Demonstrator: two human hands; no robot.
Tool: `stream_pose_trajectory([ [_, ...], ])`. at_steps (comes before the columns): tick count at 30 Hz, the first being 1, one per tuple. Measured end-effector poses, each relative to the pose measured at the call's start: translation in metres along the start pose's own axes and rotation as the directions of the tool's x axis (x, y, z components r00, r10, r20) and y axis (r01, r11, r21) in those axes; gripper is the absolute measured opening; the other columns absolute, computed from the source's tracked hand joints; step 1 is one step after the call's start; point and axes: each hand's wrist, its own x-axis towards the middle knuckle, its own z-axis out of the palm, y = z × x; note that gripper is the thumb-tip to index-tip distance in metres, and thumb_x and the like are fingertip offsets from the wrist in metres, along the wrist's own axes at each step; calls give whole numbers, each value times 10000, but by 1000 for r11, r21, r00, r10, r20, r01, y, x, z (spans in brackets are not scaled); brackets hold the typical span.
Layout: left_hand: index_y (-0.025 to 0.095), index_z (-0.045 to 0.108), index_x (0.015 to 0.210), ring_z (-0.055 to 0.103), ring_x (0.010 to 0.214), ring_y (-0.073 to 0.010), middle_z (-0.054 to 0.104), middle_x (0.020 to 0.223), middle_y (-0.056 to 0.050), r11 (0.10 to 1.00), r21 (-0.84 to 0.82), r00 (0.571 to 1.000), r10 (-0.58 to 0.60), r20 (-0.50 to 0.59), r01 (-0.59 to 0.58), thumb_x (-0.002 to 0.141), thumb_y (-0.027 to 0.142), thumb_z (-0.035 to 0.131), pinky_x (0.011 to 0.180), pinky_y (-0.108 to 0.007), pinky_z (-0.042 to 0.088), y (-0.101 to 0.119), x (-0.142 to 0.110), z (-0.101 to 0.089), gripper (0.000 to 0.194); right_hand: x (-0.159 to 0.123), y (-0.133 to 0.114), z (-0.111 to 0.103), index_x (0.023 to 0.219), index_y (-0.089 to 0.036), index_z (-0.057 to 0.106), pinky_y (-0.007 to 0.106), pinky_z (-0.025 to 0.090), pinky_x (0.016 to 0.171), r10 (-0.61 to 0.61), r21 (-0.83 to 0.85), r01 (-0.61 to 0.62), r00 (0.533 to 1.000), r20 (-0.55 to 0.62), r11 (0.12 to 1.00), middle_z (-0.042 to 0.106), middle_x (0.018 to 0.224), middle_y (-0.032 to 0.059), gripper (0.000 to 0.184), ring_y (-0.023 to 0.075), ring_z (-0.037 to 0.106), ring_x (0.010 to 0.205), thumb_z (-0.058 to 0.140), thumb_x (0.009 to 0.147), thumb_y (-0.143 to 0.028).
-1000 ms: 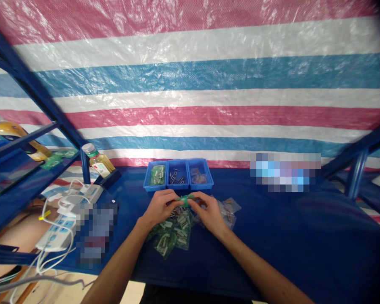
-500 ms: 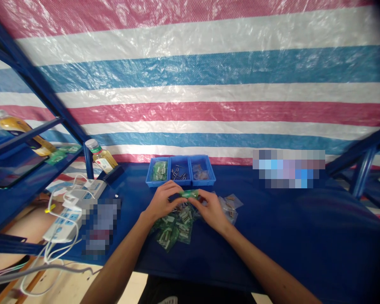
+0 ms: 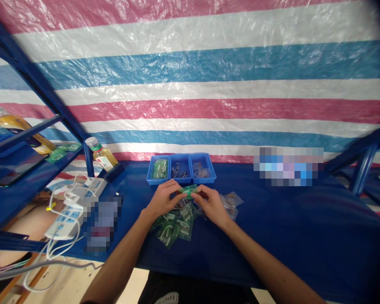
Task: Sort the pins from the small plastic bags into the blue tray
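Between my two hands is a small green plastic bag (image 3: pixel 189 191), pinched at both sides above the table. My left hand (image 3: pixel 164 197) grips its left side with thumb and fingers, and my right hand (image 3: pixel 211 203) grips its right side. Below the hands lies a pile of green-tinted bags (image 3: pixel 174 226) with small metal pins inside. Right of my right hand are clear bags (image 3: pixel 232 202) with brownish pieces. Just beyond stand three joined blue bins: the left bin (image 3: pixel 158 182) has green bags, the middle bin (image 3: pixel 180 180) loose metal pins, the right bin (image 3: pixel 204 179) clear bags.
A white power strip (image 3: pixel 63 223) with tangled cables lies at the left edge. Behind it stands a bottle of yellowish liquid (image 3: pixel 103 157). Blue metal frame posts (image 3: pixel 362 169) flank the blue table (image 3: pixel 288 228). Another person's limb (image 3: pixel 28 219) shows at far left.
The green bag has tilted slightly between my fingers, and my right thumb has come up onto its face. Both hands stay in nearly the same place; the view has shifted a little.
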Motion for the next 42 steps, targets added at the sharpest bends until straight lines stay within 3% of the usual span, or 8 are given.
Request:
stream_pose_trajectory([
  [4, 155, 686, 956, 585, 806, -182, 640, 827, -59, 1000, 22, 1000, 6, 12, -7, 967, 415, 659, 728, -300, 461, 0, 0, -1, 262, -1, -2, -1, 759, -211, 634, 275, 450, 624, -17, -13, 17, 1000, -24, 1000, 617, 667, -12, 305, 166, 551, 623, 651, 941, -456],
  [9, 157, 654, 830, 575, 815, -189, 646, 825, -70, 999, 24, 999, 44, 22, -45, 1000, 377, 609, 746, -319, 455, -3, 1, 1, 282, 0, -5, -1, 746, -209, 635, 281, 447, 627, -32, -4, 32, 999, -13, 999, 610, 667, -11, 311, 168, 553, 626, 653, 936, -455],
  [16, 166, 549, 733, 516, 751, -162, 534, 735, -20, 1000, 23, 1000, -2, 4, 2, 1010, 369, 594, 697, -290, 401, -3, 1, 1, 347, 2, -6, -2, 972, -219, 687, 278, 458, 641, -4, -7, 4, 1000, 24, 1000, 650, 736, -14, 237, 168, 577, 651, 665, 928, -451],
  [27, 173, 528, 720, 500, 744, -165, 522, 729, -22, 1000, 14, 1000, 7, 20, -7, 1035, 389, 538, 685, -292, 390, -5, 1, 1, 383, 2, -4, -2, 766, -214, 597, 270, 433, 614, 21, 11, -21, 1000, -6, 1000, 609, 653, -27, 315, 158, 547, 610, 661, 922, -481],
  [42, 170, 533, 725, 499, 743, -164, 516, 728, -20, 1000, 9, 1000, -2, 30, 2, 1043, 373, 524, 700, -290, 392, -4, 3, 1, 378, 3, -2, 0, 810, -217, 589, 268, 394, 585, 74, 118, -77, 997, 30, 990, 583, 621, -39, 315, 148, 524, 578, 665, 921, -501],
])
